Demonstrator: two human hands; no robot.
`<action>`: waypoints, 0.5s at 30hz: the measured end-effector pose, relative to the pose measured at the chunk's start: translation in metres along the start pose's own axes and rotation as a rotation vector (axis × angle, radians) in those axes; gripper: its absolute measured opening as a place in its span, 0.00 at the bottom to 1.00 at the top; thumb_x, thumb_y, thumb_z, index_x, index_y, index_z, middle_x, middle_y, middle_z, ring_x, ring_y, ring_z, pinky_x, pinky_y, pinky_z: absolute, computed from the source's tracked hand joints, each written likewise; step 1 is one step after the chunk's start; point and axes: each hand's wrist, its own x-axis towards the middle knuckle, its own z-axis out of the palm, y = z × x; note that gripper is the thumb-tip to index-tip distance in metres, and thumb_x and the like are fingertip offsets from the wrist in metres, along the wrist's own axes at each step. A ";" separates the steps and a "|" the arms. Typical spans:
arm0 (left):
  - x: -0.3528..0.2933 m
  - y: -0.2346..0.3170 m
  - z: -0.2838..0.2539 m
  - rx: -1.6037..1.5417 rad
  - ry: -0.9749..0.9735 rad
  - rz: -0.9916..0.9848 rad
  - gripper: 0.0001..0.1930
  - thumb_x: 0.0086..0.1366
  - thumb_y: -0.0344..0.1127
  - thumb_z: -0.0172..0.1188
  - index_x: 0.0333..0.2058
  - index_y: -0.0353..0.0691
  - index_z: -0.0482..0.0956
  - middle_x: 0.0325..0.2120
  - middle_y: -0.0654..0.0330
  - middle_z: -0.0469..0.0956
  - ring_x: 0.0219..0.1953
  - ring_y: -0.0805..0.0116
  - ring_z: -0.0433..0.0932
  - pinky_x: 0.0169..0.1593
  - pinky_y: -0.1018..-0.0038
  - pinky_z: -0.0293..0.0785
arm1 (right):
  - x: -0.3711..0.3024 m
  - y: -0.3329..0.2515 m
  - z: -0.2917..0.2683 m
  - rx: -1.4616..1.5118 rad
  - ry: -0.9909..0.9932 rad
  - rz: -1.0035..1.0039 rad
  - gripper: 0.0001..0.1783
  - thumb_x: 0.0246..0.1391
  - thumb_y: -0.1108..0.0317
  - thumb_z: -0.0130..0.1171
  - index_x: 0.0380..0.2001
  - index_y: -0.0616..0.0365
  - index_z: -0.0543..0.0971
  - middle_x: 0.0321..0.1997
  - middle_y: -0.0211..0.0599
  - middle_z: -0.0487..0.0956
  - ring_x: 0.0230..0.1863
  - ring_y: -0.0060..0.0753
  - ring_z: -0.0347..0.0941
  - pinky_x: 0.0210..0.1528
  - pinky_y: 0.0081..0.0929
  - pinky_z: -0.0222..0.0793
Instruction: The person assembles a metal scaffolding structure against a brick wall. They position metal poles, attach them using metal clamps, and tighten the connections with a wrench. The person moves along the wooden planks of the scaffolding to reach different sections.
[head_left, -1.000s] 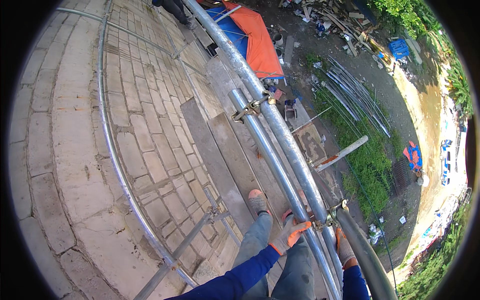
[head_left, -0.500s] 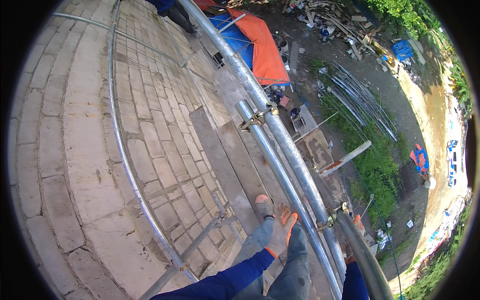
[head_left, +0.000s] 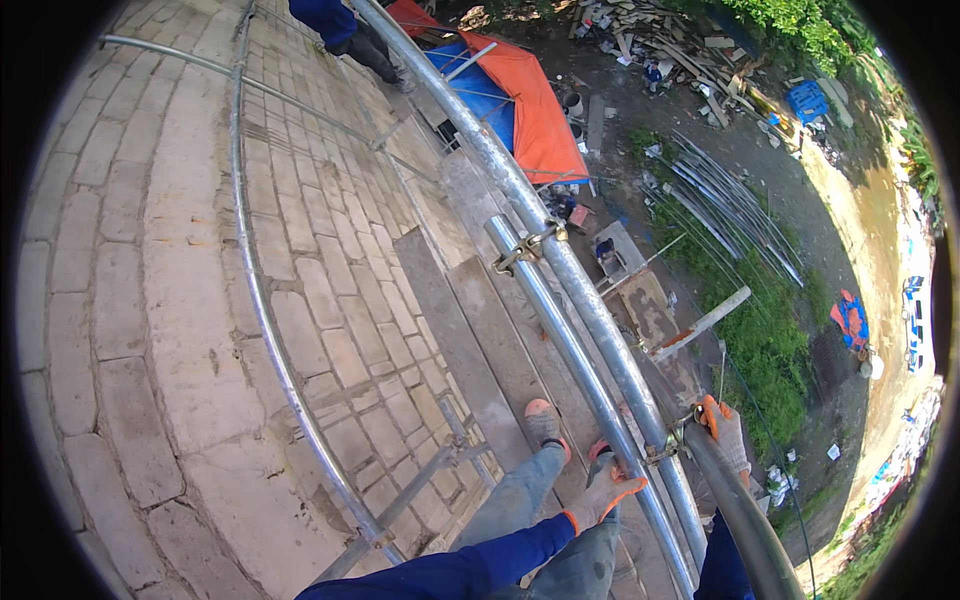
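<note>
My left hand (head_left: 602,494), in a grey glove with orange fingers, reaches the smooth steel pipe (head_left: 570,350) of the scaffold. Its fingers lie across the pipe, with the thumb on the near side. Beyond the thicker galvanized pipe (head_left: 600,330), my right hand (head_left: 729,432) is closed beside a scaffold clamp (head_left: 664,446). A thin metal rod-like tool (head_left: 722,362) sticks up from that hand; its lower end is hidden. Farther up, another clamp (head_left: 530,246) joins the two parallel pipes.
My feet are on narrow planks (head_left: 490,330) along a block wall (head_left: 180,300). A curved pipe rail (head_left: 250,260) runs on the left. Another person's legs (head_left: 365,45) show at the top. Far below lie an orange tarp (head_left: 545,110), loose pipes (head_left: 735,200) and scrap timber (head_left: 690,60).
My left hand has moved from near my shoe to the smooth pipe. My right hand has come up beside the clamp, and the thin tool has moved with it. The view has shifted slightly.
</note>
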 end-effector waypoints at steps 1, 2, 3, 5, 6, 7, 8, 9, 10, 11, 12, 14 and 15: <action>0.010 -0.005 -0.009 0.019 0.008 -0.031 0.32 0.63 0.29 0.69 0.63 0.35 0.63 0.57 0.58 0.72 0.57 0.67 0.74 0.62 0.69 0.72 | -0.004 -0.004 0.005 0.010 -0.009 -0.012 0.19 0.68 0.58 0.57 0.41 0.67 0.81 0.26 0.26 0.75 0.26 0.17 0.65 0.30 0.19 0.60; 0.017 -0.003 -0.011 0.037 0.012 -0.066 0.32 0.63 0.27 0.68 0.63 0.35 0.63 0.57 0.57 0.72 0.57 0.65 0.74 0.63 0.68 0.72 | -0.008 -0.008 0.004 0.018 -0.012 -0.023 0.19 0.68 0.58 0.57 0.41 0.67 0.81 0.26 0.26 0.75 0.26 0.17 0.65 0.31 0.19 0.60; 0.022 -0.002 -0.011 0.055 0.016 -0.101 0.32 0.63 0.26 0.67 0.63 0.36 0.62 0.57 0.56 0.72 0.58 0.64 0.74 0.64 0.67 0.72 | -0.009 -0.007 0.003 0.043 -0.017 -0.038 0.19 0.68 0.58 0.57 0.40 0.67 0.81 0.27 0.26 0.75 0.27 0.18 0.65 0.32 0.19 0.60; 0.024 0.003 -0.009 0.060 0.021 -0.077 0.30 0.63 0.26 0.67 0.61 0.35 0.64 0.55 0.55 0.73 0.57 0.64 0.75 0.64 0.67 0.73 | -0.008 -0.001 0.004 0.100 -0.024 -0.074 0.19 0.68 0.57 0.57 0.40 0.67 0.80 0.27 0.27 0.74 0.28 0.19 0.65 0.33 0.20 0.60; 0.024 0.009 -0.006 0.067 0.022 -0.066 0.29 0.63 0.26 0.67 0.60 0.34 0.64 0.54 0.54 0.74 0.56 0.63 0.76 0.64 0.67 0.73 | -0.006 0.003 0.002 0.068 -0.016 -0.090 0.19 0.69 0.57 0.56 0.38 0.66 0.80 0.27 0.27 0.74 0.29 0.19 0.65 0.34 0.20 0.61; 0.021 0.013 -0.001 0.047 0.016 -0.029 0.29 0.63 0.26 0.67 0.59 0.34 0.65 0.53 0.53 0.74 0.56 0.63 0.76 0.63 0.67 0.73 | -0.004 0.005 -0.001 0.036 -0.007 -0.105 0.19 0.69 0.56 0.56 0.37 0.65 0.79 0.27 0.27 0.74 0.29 0.19 0.65 0.34 0.20 0.61; 0.015 0.020 0.006 0.031 0.012 0.004 0.28 0.63 0.26 0.67 0.59 0.33 0.65 0.52 0.52 0.75 0.55 0.62 0.77 0.63 0.67 0.74 | -0.002 0.008 -0.005 0.008 0.003 -0.118 0.20 0.69 0.55 0.56 0.36 0.64 0.79 0.27 0.28 0.73 0.30 0.19 0.65 0.35 0.21 0.62; 0.010 0.023 0.008 0.005 0.012 0.035 0.28 0.62 0.26 0.67 0.58 0.32 0.65 0.52 0.51 0.75 0.54 0.61 0.77 0.63 0.66 0.74 | -0.007 0.001 0.001 0.045 -0.011 -0.112 0.20 0.69 0.55 0.56 0.34 0.63 0.78 0.28 0.28 0.73 0.31 0.19 0.65 0.36 0.20 0.62; 0.016 0.032 0.005 0.059 0.010 0.020 0.28 0.62 0.26 0.67 0.58 0.32 0.65 0.52 0.51 0.75 0.54 0.61 0.78 0.63 0.66 0.75 | -0.006 -0.008 0.008 0.083 -0.024 -0.107 0.20 0.69 0.54 0.55 0.32 0.62 0.77 0.28 0.29 0.74 0.32 0.19 0.66 0.36 0.20 0.62; 0.020 0.030 -0.002 0.095 0.009 -0.017 0.27 0.62 0.25 0.67 0.57 0.32 0.65 0.52 0.51 0.75 0.54 0.61 0.78 0.62 0.65 0.75 | -0.016 -0.013 0.011 0.106 -0.026 -0.077 0.20 0.70 0.54 0.55 0.30 0.61 0.76 0.29 0.30 0.74 0.32 0.19 0.66 0.36 0.20 0.63; 0.027 0.026 -0.007 0.140 -0.002 -0.036 0.27 0.62 0.25 0.68 0.57 0.32 0.66 0.52 0.51 0.75 0.54 0.61 0.78 0.62 0.65 0.75 | -0.011 -0.016 0.014 0.061 -0.040 -0.140 0.22 0.70 0.53 0.54 0.27 0.58 0.74 0.35 0.33 0.76 0.34 0.18 0.66 0.37 0.19 0.63; 0.030 0.009 -0.009 0.068 -0.013 -0.019 0.30 0.60 0.23 0.68 0.59 0.33 0.65 0.50 0.55 0.76 0.52 0.65 0.77 0.59 0.69 0.76 | -0.024 -0.017 0.015 0.137 0.005 -0.122 0.22 0.70 0.52 0.53 0.25 0.57 0.73 0.37 0.35 0.77 0.35 0.19 0.68 0.38 0.19 0.64; 0.033 0.006 -0.014 0.035 -0.003 0.011 0.31 0.59 0.23 0.69 0.60 0.33 0.65 0.50 0.57 0.77 0.52 0.68 0.77 0.57 0.71 0.77 | -0.026 -0.024 0.025 0.180 0.003 -0.122 0.23 0.70 0.52 0.53 0.24 0.56 0.73 0.38 0.35 0.78 0.36 0.20 0.68 0.39 0.20 0.64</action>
